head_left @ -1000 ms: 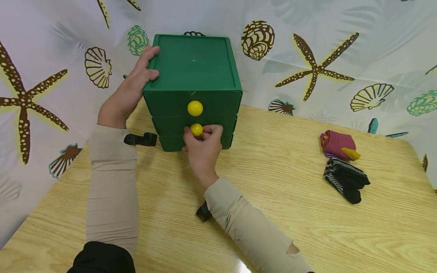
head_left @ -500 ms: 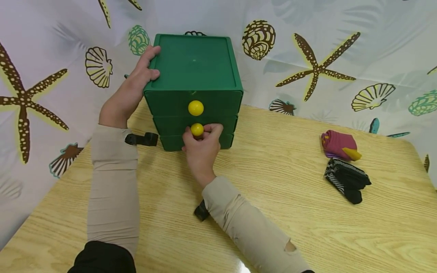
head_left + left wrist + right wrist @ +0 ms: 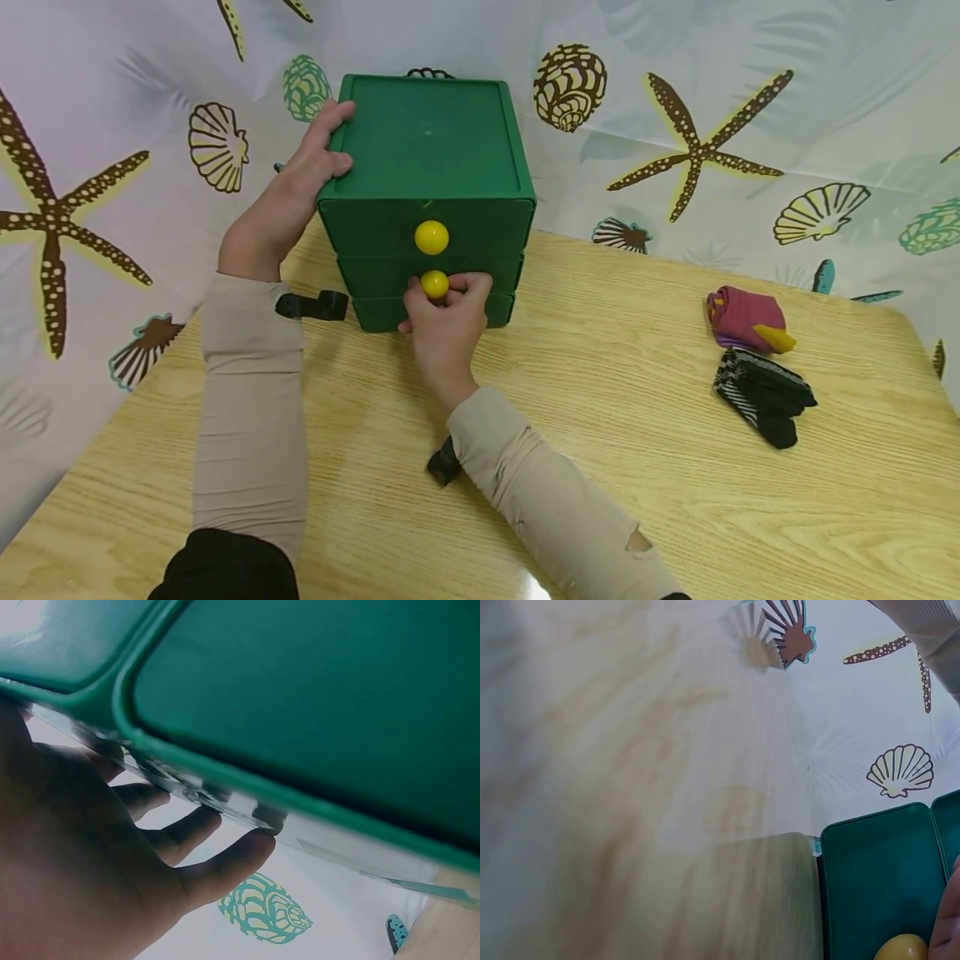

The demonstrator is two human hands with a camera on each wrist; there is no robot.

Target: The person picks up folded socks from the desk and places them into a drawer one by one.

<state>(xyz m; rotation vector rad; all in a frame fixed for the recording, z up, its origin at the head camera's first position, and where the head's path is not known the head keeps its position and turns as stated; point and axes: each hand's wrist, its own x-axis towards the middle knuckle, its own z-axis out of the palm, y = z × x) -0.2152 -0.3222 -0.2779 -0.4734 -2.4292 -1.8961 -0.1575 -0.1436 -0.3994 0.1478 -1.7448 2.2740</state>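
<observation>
A green cabinet [image 3: 427, 137] with three stacked drawers stands towards the back of the table. My left hand [image 3: 277, 204] rests along its left side, thumb at the top edge; in the left wrist view its fingers [image 3: 225, 871] reach straight along the side wall. With thumb and fingers on either side, my right hand [image 3: 450, 333] grips the yellow knob [image 3: 435, 285] of the middle drawer. Above it, the top drawer's yellow knob [image 3: 432, 237] is untouched. All drawers look closed. In the right wrist view the lowest drawer's knob [image 3: 902, 949] shows beside my hand.
On the right of the wooden table [image 3: 615, 400] lie a folded pinkish-red cloth item [image 3: 748, 317] with a yellow part and a folded black sock [image 3: 765, 396] with white patterning. A white curtain [image 3: 660, 50] printed with shells and starfish hangs behind the cabinet.
Almost nothing differs. The whole head view has shifted very slightly; both hands keep their places on the cabinet and the knob.
</observation>
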